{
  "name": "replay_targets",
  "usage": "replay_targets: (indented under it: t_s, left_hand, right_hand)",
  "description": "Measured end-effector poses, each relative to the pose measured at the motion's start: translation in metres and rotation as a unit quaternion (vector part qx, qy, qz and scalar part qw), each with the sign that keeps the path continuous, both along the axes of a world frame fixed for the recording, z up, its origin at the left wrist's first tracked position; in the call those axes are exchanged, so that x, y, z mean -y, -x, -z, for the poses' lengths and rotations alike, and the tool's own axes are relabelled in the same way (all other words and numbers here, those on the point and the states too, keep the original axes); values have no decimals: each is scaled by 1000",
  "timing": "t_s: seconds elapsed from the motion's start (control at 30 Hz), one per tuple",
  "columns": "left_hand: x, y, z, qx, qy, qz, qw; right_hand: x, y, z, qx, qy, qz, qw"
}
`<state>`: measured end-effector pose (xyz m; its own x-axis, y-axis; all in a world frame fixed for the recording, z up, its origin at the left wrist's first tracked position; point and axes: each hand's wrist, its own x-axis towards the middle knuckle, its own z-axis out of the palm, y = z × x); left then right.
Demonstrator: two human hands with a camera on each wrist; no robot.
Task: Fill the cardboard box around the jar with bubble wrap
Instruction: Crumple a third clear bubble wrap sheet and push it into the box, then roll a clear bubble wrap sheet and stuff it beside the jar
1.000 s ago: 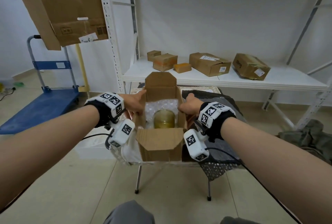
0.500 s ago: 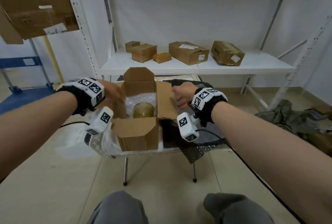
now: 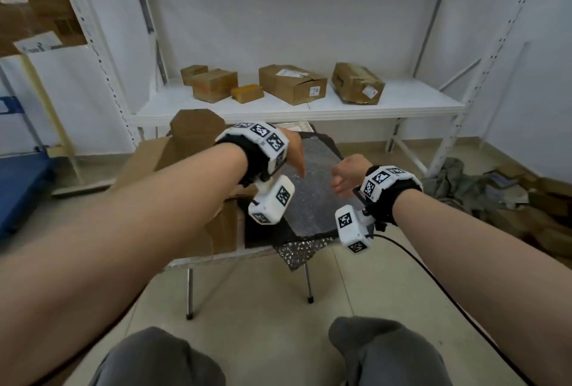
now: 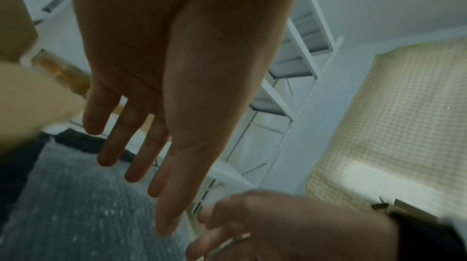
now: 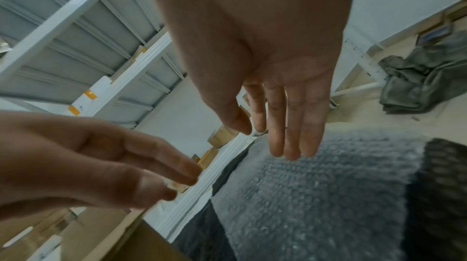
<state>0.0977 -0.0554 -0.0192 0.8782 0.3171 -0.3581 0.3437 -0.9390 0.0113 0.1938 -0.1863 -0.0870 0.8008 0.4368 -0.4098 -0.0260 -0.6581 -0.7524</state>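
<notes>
**Both hands reaching for the wrap**

We see the shelf (image 3: 297,107) with its parcels along the wall; below it the small table (image 3: 216,257), carrying the box (image 3: 198,150) on the left and the bubble wrap (image 3: 312,197) spread flat on dark cloth to the right; the jar (image 4: 63,73) shows only as an amber blur in the left wrist view. Our left hand (image 3: 292,150) and right hand (image 3: 348,173) hover over the sheet, fingers loose and straight, holding nothing. We judge the wrap light, soft and springy, best pinched at an edge, then bunched.
</notes>
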Motion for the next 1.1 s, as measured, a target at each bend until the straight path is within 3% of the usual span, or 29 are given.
replay_targets:
  t_s: [0.2,0.3,0.37,0.53,0.67,0.8,0.93,1.1]
  left_hand:
    - [26,-33,80,-112,-3,83,990]
    - [38,-32,101,-160,-45,131,977]
    - [41,-32,115,-143,-86,129,978]
    - [37,-30,123,-91,-19,98,991]
    - [41,-18,126,-58,-19,85,995]
    - [38,-10,136,30,-11,37,999]
    - [32,-6,136,163,83,-59,981]
    - [29,-3,140,384,269,-168,867]
  right_hand:
    - [25,-7,21,-44,28,-24,998]
    - [33,-6,29,-67,7,-26,997]
    - [37,-7,35,-62,10,-24,998]
    - [46,-12,37,-56,-4,-32,998]
    - [51,-14,32,-27,-8,-27,999]
    - [53,-16,33,-5,-15,-23,1000]
    - [55,-16,33,41,-28,-7,999]
    - [60,-24,35,173,-65,64,981]
